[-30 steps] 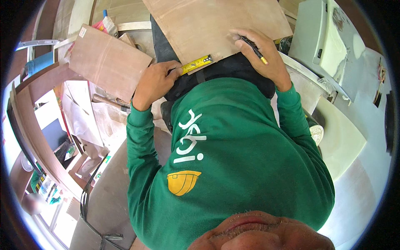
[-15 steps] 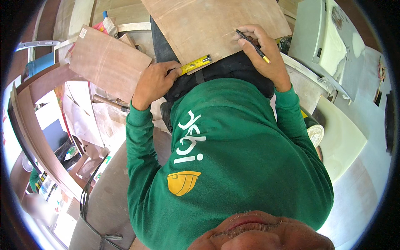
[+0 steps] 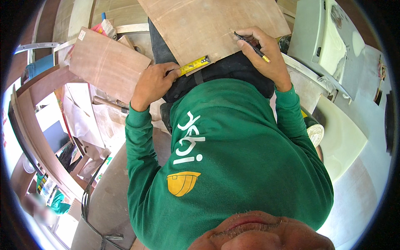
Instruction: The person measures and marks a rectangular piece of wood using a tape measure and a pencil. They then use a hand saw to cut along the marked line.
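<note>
A flat plywood board (image 3: 208, 29) lies across my lap, its near edge close to my waist. My left hand (image 3: 154, 82) pinches a yellow tape measure (image 3: 194, 66) at the board's near left corner. The strip of blade runs out along the near edge; any case is hidden by the hand. In my right hand (image 3: 268, 50) is a slim black marking pen (image 3: 246, 39) with a gold-coloured end. Its dark tip points at the board near the right side of that edge; whether it touches the wood I cannot tell.
Left of my lap rests another plywood piece (image 3: 108, 58), with a wooden-handled tool (image 3: 109, 102) below it. A grey-brown cushioned seat (image 3: 102, 200) is at lower left. Pale panels (image 3: 310, 37) stand at right, near a round container (image 3: 315, 134). Beyond a frame, another person's green sleeve (image 3: 60, 204) shows.
My hands and the board have barely moved; the tape and pen keep nearly the same places. At lower left the other person has shifted, and more green clothing shows.
</note>
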Demonstrator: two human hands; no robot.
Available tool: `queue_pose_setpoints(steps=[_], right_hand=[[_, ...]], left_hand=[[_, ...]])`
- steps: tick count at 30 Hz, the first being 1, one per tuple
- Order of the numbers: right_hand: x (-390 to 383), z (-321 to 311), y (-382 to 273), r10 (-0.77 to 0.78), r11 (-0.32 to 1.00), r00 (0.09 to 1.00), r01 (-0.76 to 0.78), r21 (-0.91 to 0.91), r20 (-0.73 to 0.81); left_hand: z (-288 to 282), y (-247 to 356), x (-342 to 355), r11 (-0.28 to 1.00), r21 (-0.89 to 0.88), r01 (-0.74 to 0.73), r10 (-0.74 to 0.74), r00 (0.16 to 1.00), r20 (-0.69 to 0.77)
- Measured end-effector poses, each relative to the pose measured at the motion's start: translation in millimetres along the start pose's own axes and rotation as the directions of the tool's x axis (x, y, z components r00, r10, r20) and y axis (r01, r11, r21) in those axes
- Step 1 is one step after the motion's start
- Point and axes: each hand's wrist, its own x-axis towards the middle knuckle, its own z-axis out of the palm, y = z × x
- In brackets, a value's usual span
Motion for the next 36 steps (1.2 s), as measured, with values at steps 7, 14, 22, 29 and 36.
queue_pose_setpoints(steps=[7, 14, 22, 29, 36], right_hand=[[-2.0, 6.2, -5.0, -0.026, 0.999, 1.0, 0.025, 0.032, 0.013], [-2.1, 17.7, -18.5, -0.033, 0.997, 0.995, 0.026, 0.07, 0.099], [1.1, 31.9, -13.3, -0.227, 0.954, 0.958, 0.255, -0.157, 0.174], [8.8, 55.3, -18.2, -0.188, 0.906, 0.914, 0.303, -0.295, 0.359], [6.1, 56.4, -18.8, -0.19, 0.872, 0.915, 0.324, -0.366, 0.357]], left_hand=[[-2.2, 2.8, -0.5, 1.0, 0.014, 0.001, -0.001, 1.0, 0.008], [-2.4, 4.2, -0.8, 0.999, 0.041, -0.001, 0.001, 1.0, 0.0], [-3.8, 7.9, -1.6, 0.999, 0.031, -0.004, 0.004, 1.0, -0.018], [-1.3, -0.6, -0.2, 1.0, -0.021, 0.017, -0.017, 1.0, 0.013], [-0.1, -13.7, 1.9, 0.991, -0.133, 0.031, -0.026, 0.999, 0.034]])
